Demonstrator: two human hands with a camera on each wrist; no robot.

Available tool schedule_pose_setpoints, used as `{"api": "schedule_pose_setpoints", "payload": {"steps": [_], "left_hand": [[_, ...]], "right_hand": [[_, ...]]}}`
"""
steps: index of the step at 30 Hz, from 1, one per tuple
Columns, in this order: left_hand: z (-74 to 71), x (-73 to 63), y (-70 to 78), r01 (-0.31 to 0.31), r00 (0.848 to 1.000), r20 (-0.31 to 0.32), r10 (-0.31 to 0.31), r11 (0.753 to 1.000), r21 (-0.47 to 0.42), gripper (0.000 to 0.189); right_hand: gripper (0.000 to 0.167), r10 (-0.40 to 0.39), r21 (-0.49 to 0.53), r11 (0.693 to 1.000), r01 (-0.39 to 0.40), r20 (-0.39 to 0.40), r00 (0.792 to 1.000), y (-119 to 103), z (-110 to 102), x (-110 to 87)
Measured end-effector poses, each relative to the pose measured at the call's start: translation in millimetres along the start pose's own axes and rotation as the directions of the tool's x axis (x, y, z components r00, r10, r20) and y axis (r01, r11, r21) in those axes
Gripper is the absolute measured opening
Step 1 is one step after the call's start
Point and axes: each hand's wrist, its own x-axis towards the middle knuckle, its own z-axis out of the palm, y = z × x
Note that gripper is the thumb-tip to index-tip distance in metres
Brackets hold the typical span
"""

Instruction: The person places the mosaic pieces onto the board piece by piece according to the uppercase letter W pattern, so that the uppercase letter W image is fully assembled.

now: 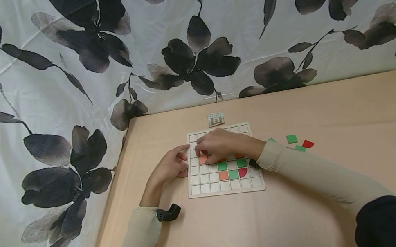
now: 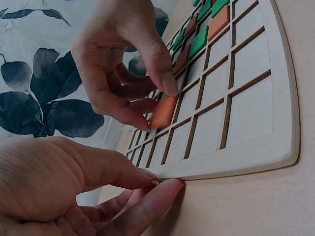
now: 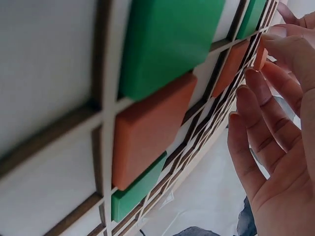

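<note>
A white wooden grid board (image 1: 227, 191) lies on the table. My right hand (image 1: 219, 143) reaches over its left half. Between thumb and fingertips it pinches an orange square tile (image 2: 164, 112), low over the cells in the left wrist view. My left hand (image 1: 169, 166) is at the board's left edge, pinching that edge between thumb and index finger (image 2: 157, 201). Other tiles sit in cells: green squares (image 1: 233, 174), an orange square (image 1: 223, 175) and a red piece with one rounded corner (image 1: 242, 172). The right forearm and hand hide part of the upper cells.
To the right of the board lie loose pieces, among them a green square (image 1: 292, 138) and a red piece (image 1: 308, 143). A small card with a printed grid pattern (image 1: 216, 119) is behind the board. Floral cloth (image 1: 183, 67) hangs beyond the table's back and left edges.
</note>
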Motion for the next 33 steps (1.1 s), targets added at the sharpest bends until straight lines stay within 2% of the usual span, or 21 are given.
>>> {"api": "schedule_pose_setpoints", "payload": {"steps": [11, 15, 25, 33], "left_hand": [[0.5, 1.5, 0.1, 0.008, 1.000, 0.004, -0.008, 1.000, -0.009, 0.069], [0.4, 1.6, 0.6, 0.006, 1.000, 0.000, -0.006, 1.000, -0.005, 0.069], [-0.3, 2.9, 1.4, 0.009, 1.000, -0.005, -0.009, 1.000, -0.008, 0.070], [0.8, 2.1, 2.2, 0.004, 1.000, -0.003, -0.004, 1.000, -0.015, 0.071]], "right_hand": [[0.020, -0.005, 0.008, 1.000, 0.005, 0.000, 1.000, 2.3, 4.3, -1.4], [0.023, 0.001, 0.046, 0.999, -0.001, 0.006, 1.000, 6.0, 3.2, -5.2], [0.030, 0.061, 0.115, 0.992, -0.060, -0.003, 0.998, 17.4, -9.8, -26.4], [0.035, 0.099, 0.171, 0.980, -0.106, 0.045, 0.994, 26.5, -17.4, -47.3]]}}
